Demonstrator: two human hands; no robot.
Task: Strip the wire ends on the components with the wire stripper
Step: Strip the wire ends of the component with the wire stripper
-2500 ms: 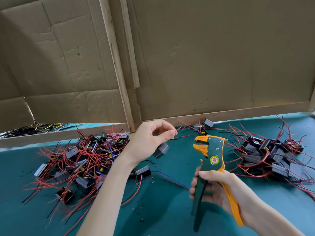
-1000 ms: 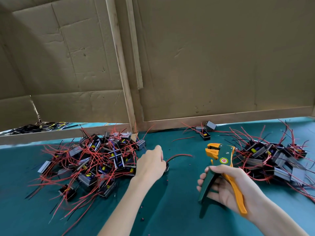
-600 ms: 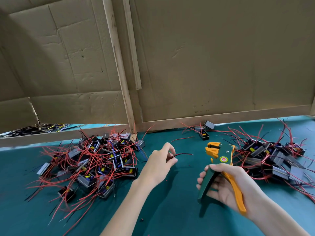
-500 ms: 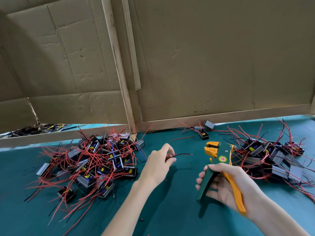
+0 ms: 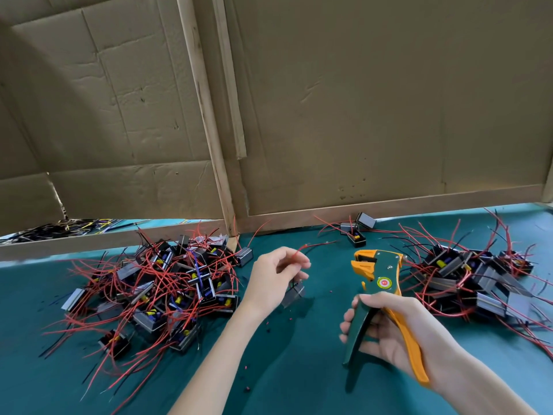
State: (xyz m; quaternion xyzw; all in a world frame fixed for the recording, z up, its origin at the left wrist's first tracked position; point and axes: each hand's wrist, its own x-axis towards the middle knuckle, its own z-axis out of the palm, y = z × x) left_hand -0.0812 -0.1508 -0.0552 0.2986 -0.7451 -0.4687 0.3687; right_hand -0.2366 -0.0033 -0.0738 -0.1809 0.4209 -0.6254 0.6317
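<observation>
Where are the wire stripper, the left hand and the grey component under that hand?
wire stripper (image 5: pixel 384 283): head view, on the round label of its body.
left hand (image 5: pixel 269 280): head view, on its back.
grey component (image 5: pixel 294 295): head view, on its side face.

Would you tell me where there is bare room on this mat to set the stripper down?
Bare mat lies between your forearms, bordered by the left pile and right pile; only tiny scraps there. Both piles are crowded, and loose components sit by the cardboard.

Matt teal cloth table cover (image 5: pixel 299 369), creased matt cardboard wall (image 5: pixel 374 100), rough wooden batten (image 5: pixel 206 115), glossy plastic-handled wire stripper (image 5: pixel 380 283)
</observation>
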